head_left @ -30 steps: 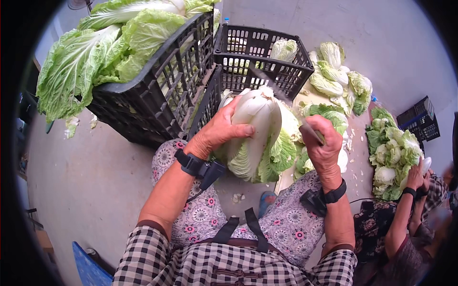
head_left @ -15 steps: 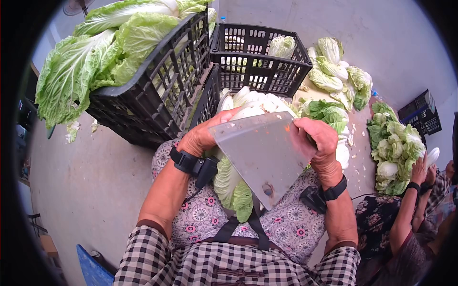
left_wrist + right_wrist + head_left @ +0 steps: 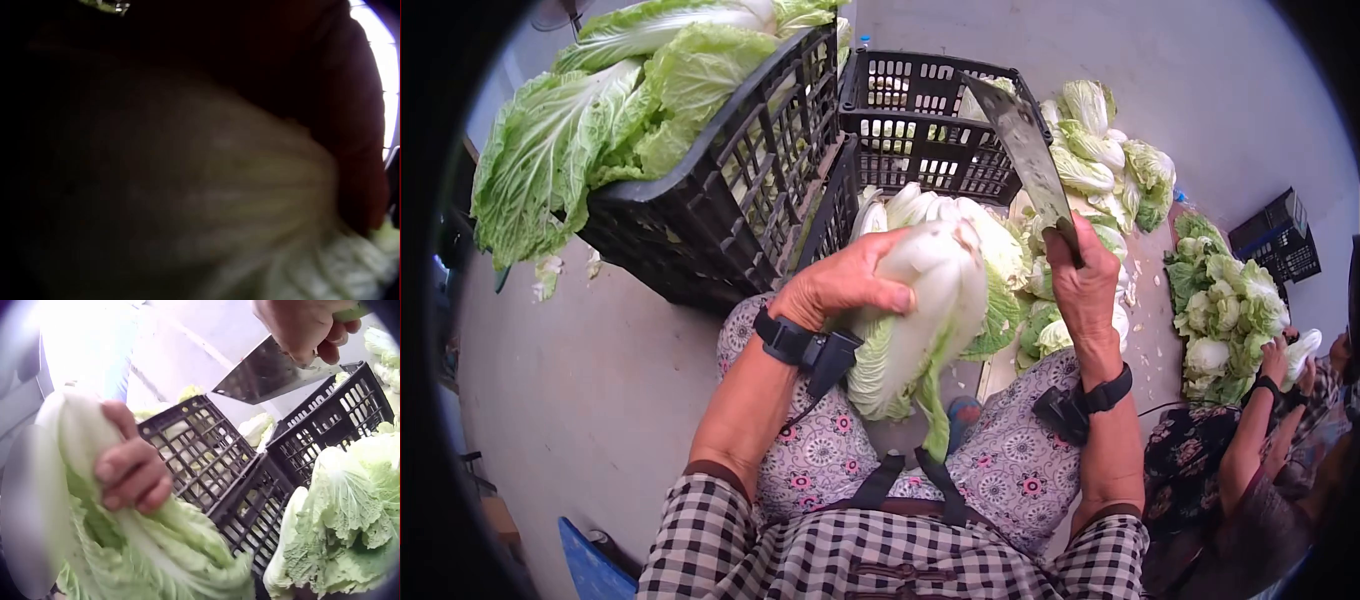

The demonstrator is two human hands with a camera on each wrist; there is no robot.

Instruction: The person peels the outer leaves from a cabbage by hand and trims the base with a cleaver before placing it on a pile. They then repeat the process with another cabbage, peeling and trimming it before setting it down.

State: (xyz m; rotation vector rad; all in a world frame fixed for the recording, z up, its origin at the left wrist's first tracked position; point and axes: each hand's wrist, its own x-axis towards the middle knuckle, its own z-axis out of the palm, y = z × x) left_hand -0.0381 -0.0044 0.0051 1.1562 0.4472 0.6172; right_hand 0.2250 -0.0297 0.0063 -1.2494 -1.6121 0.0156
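My left hand (image 3: 845,280) holds a napa cabbage (image 3: 935,290) over the lap, thumb across its white ribs. The cabbage's cut base tilts up and away, and a loose green leaf (image 3: 936,415) hangs from its lower end. In my right hand (image 3: 1087,290) is a cleaver (image 3: 1030,150), gripped by the handle, its blade raised beyond and right of the cabbage, apart from it. The right wrist view shows the left fingers (image 3: 137,469) curled round the cabbage and the broad cleaver blade (image 3: 269,375) above. The left wrist view is dark, mostly filled by pale cabbage ribs (image 3: 262,194).
A black crate (image 3: 690,220) heaped with cabbage leaves stands at the left; another black crate (image 3: 940,150) is beyond the hands. Trimmed cabbages (image 3: 920,205) lie in front. More cabbages (image 3: 1090,150) sit back right. Another person's hands (image 3: 1275,365) work beside a leaf pile (image 3: 1220,320).
The cleaver, near the cabbage's base at first, swung flat across the cabbage, then went back up and away. A leaf now dangles from the cabbage. The left hand keeps its hold.
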